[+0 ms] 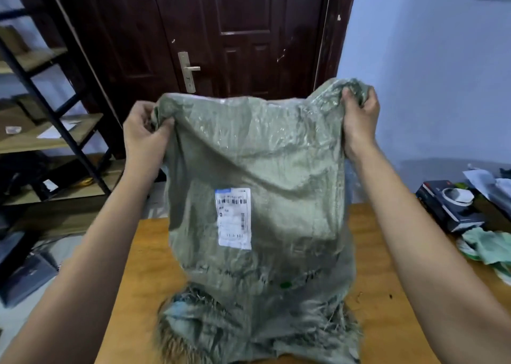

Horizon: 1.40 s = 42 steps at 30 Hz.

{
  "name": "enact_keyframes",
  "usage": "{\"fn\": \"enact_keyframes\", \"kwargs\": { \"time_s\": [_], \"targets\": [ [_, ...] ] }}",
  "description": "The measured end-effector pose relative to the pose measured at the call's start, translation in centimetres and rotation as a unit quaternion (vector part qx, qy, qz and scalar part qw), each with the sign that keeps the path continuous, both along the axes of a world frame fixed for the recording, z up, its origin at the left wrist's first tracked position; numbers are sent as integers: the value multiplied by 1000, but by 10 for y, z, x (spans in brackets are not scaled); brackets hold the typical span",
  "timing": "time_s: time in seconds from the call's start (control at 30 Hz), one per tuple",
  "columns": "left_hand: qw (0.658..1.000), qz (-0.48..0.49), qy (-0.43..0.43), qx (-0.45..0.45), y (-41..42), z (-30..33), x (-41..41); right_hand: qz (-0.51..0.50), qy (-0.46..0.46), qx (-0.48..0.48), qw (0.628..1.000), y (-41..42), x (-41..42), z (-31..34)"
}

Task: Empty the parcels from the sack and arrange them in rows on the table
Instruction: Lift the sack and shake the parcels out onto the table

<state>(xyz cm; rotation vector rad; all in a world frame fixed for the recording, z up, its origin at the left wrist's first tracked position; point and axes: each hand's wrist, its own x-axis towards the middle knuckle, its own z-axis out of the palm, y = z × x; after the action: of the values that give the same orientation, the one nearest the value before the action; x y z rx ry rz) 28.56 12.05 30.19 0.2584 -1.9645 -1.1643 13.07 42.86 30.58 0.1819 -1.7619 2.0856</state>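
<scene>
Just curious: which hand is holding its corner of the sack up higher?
The right hand; it grips its corner of the sack nearer the frame's top than the left hand.

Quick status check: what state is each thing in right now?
Sack: held up over the table, frayed end hanging down, label facing the camera.
Left hand: grips a top corner.
Right hand: grips the other top corner.
Parcels: none in view.
Table: sack's lower end rests on it.
Door: closed.
</scene>
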Motion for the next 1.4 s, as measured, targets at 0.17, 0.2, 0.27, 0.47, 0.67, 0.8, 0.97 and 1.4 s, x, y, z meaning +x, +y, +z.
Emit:
{"fn": "enact_keyframes", "kwargs": {
  "time_s": [0.17, 0.2, 0.27, 0.47, 0.67, 0.8, 0.97, 1.4],
  "targets": [
    [995, -19, -87, 50, 1, -40, 1, -1, -45, 61, 997, 6, 12, -47],
    [994, -12, -105, 37, -1, -52, 4, -1, -55, 73, 996, 7, 15, -61],
    [995, -2, -101, 17, -5, -52, 7, 1, -47, 80, 996, 6, 20, -64],
    [995, -57, 79, -32, -4, 62, 15, -61, 105, 38, 992, 13, 12, 47],
    [996, -44, -78, 6, 0, 9, 7, 31, 8, 140, 990, -9, 10, 0],
    [993, -18, -116, 11, -2, -16, 5, 94, -9, 140, 986, -18, 24, -34],
    [999, -1, 37, -13, -11, 76, 1, 22, 96, 41, 994, -7, 7, 69],
    [985, -70, -149, 43, 43, -6, -11, 149, -10, 214, 965, -21, 25, -15]
  ]
}}
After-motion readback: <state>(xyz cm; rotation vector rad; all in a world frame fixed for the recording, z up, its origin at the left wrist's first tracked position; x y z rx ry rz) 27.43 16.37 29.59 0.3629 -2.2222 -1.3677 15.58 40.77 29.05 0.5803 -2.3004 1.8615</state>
